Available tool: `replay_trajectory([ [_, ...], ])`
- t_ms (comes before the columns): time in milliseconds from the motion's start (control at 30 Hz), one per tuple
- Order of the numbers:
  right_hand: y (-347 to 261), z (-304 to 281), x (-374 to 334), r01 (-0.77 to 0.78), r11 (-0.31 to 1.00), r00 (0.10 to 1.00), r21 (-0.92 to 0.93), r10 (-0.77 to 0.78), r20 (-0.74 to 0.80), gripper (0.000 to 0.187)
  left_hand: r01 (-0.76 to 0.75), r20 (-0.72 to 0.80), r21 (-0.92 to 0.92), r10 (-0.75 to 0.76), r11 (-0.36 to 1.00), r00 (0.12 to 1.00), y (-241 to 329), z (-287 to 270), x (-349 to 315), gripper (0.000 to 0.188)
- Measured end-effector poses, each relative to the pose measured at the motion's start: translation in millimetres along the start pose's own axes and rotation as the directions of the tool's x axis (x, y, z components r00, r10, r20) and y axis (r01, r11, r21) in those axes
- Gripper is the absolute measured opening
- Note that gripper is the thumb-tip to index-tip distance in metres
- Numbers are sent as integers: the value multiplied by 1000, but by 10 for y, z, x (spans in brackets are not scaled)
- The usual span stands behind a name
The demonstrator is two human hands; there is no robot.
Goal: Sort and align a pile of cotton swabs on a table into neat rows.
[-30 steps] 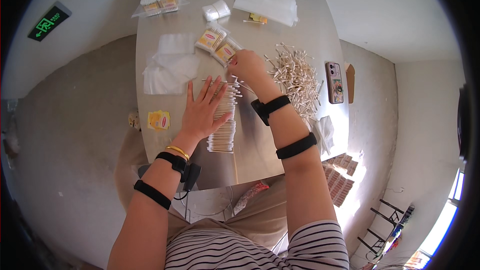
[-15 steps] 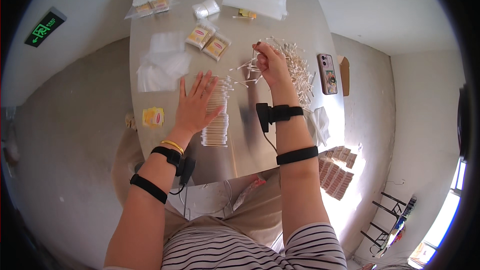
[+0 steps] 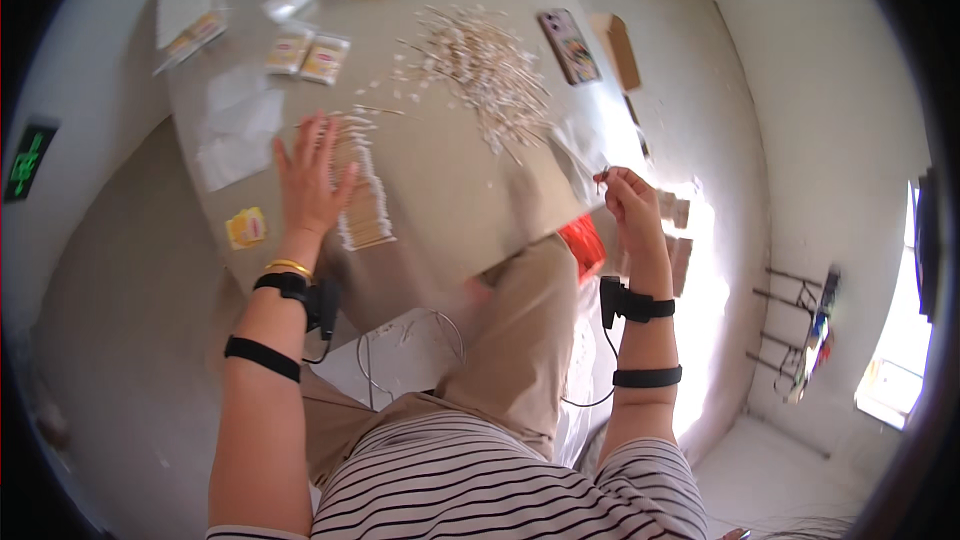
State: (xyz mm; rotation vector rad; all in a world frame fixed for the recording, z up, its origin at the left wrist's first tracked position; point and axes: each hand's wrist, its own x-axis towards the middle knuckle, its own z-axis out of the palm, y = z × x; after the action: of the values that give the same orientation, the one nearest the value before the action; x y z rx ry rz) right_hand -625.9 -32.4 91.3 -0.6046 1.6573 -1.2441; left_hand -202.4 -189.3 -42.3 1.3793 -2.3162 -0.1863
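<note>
My left hand (image 3: 312, 180) lies flat with fingers spread, its fingertips on the upper left part of a neat row of cotton swabs (image 3: 368, 205). Near the table's right front edge I hold up my right hand (image 3: 632, 202), thumb and fingertips pinched together. Whatever is between them is too small and blurred to name. A loose heap of cotton swabs (image 3: 490, 70) lies farther back, with a few stray swabs trailing from it toward the row.
Packed swab bags (image 3: 325, 58), clear plastic bags (image 3: 240, 135) and yellow cards (image 3: 246, 228) lie on the left of the metal table (image 3: 450, 190). A phone (image 3: 568, 47) rests at the right edge, a crumpled clear bag (image 3: 578, 155) near the corner. An orange-red thing (image 3: 584, 245) shows below the edge.
My right hand has moved from beside the swab heap toward me and right, to the table's edge. My left hand stays on the row. The view has turned and shifted right.
</note>
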Motion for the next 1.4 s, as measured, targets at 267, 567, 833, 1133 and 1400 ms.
replay_trajectory([
  [267, 1121, -1548, -1391, -380, 794, 903, -474, 206, -378, 13, -60, 4, 75, 60, 995, 998, -23, 177, 3, 62],
  [567, 1296, -1330, -947, -238, 790, 916, -565, -11, -402, 23, -38, 24, 95, 35, 995, 999, -90, 116, -15, 64],
  [833, 291, 599, 117, 339, 750, 940, -568, -291, 177, 17, -36, 77, -96, 43, 995, 996, -69, -65, -1, 63],
  [1133, 389, 2318, 893, 715, 308, 674, -628, -541, 503, 36, -48, 142, 52, 40, 997, 989, 68, 18, 136, 71],
  [1400, 458, 2508, 1246, 620, 300, 768, -725, -423, 481, 35, -95, 195, -66, 106, 993, 975, 76, -86, 148, 75],
])
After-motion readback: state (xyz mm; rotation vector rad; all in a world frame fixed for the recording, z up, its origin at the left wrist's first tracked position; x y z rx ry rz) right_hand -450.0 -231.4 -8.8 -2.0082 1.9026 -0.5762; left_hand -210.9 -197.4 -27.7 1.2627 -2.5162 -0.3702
